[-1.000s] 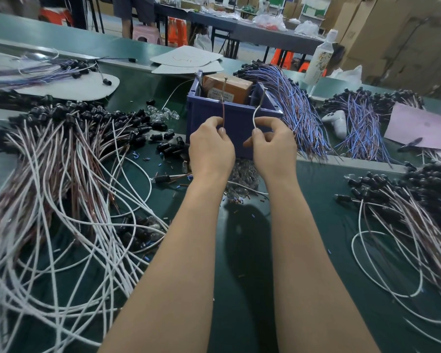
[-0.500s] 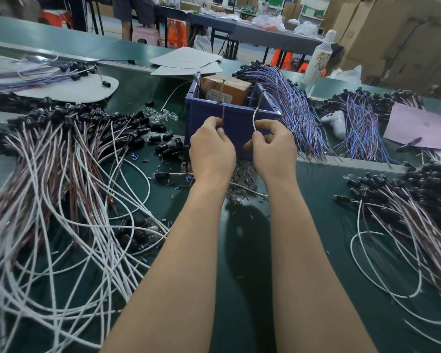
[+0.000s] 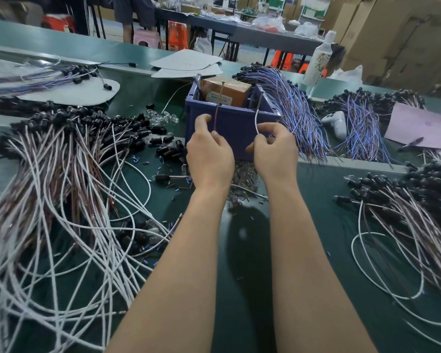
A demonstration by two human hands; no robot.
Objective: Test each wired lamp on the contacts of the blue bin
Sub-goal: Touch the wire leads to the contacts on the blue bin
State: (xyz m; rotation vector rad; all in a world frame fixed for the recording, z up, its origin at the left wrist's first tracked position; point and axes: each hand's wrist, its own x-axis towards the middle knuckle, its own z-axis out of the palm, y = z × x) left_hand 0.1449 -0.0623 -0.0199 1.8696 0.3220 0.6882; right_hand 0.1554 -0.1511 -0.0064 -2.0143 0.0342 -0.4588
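Head view: left hand [image 3: 209, 154] and right hand [image 3: 275, 154] pinch wires [image 3: 215, 115] before blue bin [image 3: 237, 128].

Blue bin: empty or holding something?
Holding something: a brown cardboard box sits inside the blue bin, its top visible over the front rim. What lies right of the divider is hidden.

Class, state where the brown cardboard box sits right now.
In the head view, the brown cardboard box sits inside the blue bin at centre, just beyond the left hand and right hand.
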